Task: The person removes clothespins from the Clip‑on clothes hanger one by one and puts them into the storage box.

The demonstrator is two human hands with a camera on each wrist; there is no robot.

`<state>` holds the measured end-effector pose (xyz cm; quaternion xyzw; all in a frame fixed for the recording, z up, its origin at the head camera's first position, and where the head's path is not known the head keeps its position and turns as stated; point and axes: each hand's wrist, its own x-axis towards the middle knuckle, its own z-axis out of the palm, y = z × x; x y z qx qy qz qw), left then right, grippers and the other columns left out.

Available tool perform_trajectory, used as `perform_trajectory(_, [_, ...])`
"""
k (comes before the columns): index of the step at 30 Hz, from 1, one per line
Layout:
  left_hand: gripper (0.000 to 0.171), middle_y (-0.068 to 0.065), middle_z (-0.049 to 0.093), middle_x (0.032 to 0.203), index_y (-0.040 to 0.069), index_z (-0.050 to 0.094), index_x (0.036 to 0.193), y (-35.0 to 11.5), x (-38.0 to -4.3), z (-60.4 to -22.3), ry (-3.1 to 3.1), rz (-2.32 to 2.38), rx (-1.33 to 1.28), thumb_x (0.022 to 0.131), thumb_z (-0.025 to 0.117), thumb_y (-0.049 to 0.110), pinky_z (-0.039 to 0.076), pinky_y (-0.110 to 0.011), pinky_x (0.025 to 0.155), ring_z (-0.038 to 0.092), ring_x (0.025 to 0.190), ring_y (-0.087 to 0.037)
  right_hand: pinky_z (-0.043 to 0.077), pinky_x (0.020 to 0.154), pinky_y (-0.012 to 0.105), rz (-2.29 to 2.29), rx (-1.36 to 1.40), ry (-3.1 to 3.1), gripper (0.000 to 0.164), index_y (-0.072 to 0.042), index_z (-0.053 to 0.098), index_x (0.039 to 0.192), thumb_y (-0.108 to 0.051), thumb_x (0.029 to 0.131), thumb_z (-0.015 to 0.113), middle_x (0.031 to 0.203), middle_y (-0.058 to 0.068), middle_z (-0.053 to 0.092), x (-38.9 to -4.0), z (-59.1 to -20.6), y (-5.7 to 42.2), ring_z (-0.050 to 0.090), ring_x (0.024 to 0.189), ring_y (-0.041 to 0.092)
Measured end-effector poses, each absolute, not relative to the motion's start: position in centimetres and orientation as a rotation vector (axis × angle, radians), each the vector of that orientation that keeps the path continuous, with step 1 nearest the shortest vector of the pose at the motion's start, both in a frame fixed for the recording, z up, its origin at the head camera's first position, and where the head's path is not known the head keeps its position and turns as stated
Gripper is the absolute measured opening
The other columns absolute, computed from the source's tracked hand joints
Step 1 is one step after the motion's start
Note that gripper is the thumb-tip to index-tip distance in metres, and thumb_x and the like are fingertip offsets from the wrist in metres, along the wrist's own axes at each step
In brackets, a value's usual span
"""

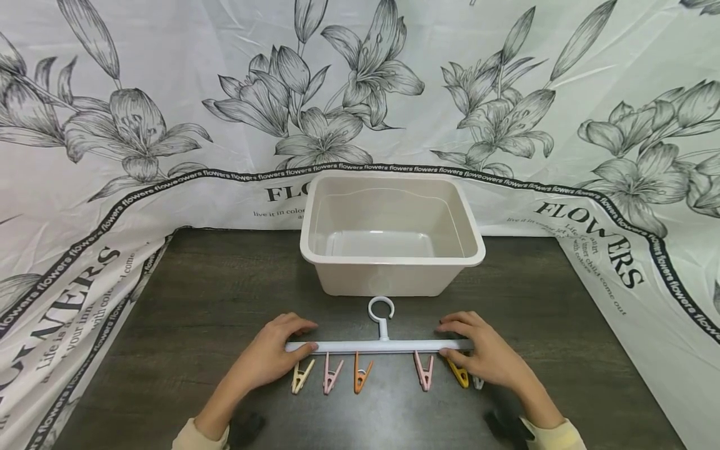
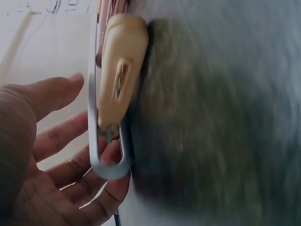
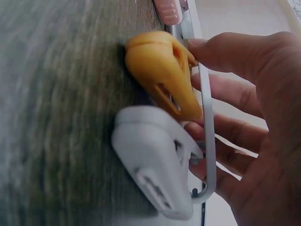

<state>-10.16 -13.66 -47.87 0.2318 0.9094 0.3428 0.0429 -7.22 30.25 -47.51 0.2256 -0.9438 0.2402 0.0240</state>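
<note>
A white clip hanger (image 1: 351, 347) lies across the table with its hook (image 1: 381, 309) pointing away from me. My left hand (image 1: 275, 350) is around its left end, the thumb tip slightly apart from the rail in the left wrist view. At the other end, my right hand (image 1: 489, 353) has its thumb against the rail and fingers behind it. Pegs hang on my side: cream (image 2: 123, 61), pink (image 1: 330, 377), orange (image 1: 361, 378), another pink (image 1: 424, 375), yellow (image 3: 164, 70) and grey (image 3: 150, 150). The right hand partly hides the grey peg in the head view.
A beige plastic tub (image 1: 388, 278) stands just beyond the hook, its inside floor visible. White cloth (image 1: 360, 144) with flower drawings surrounds the dark wooden table (image 1: 197, 300) at the back and sides.
</note>
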Motion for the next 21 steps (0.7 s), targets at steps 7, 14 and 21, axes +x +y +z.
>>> perform_trajectory(7, [0.021,0.013,0.063,0.101,0.023,0.076,0.109,-12.4,-10.0,-48.3,2.777,0.989,0.742,0.089,0.081,0.029,0.052,-0.031,0.082,0.059,0.097,-0.007,0.056,0.082,0.032,0.839,0.764,-2.86,0.026,-0.028,0.076,0.103,-0.018,0.082,0.087,0.109,-0.012,0.067,-7.5,-47.6,30.0,0.06,0.103,0.005])
perform_trajectory(14, [0.012,0.02,0.059,0.092,0.03,0.072,0.092,-12.0,-9.8,-48.5,2.774,0.991,0.745,0.087,0.083,0.028,0.049,-0.027,0.075,0.055,0.088,-0.002,0.052,0.073,0.025,0.916,0.819,-2.816,0.023,-0.028,0.074,0.096,-0.013,0.083,0.086,0.098,-0.017,0.067,-7.6,-48.1,29.6,0.06,0.089,0.002])
perform_trajectory(21, [0.01,0.016,0.066,0.088,0.027,0.071,0.092,-12.2,-10.1,-47.7,2.728,1.043,0.743,0.089,0.081,0.025,0.05,-0.025,0.072,0.058,0.079,-0.001,0.054,0.073,0.025,0.941,0.821,-2.833,0.02,-0.027,0.073,0.1,-0.016,0.086,0.084,0.099,-0.017,0.069,-7.7,-47.6,29.4,0.061,0.085,-0.001])
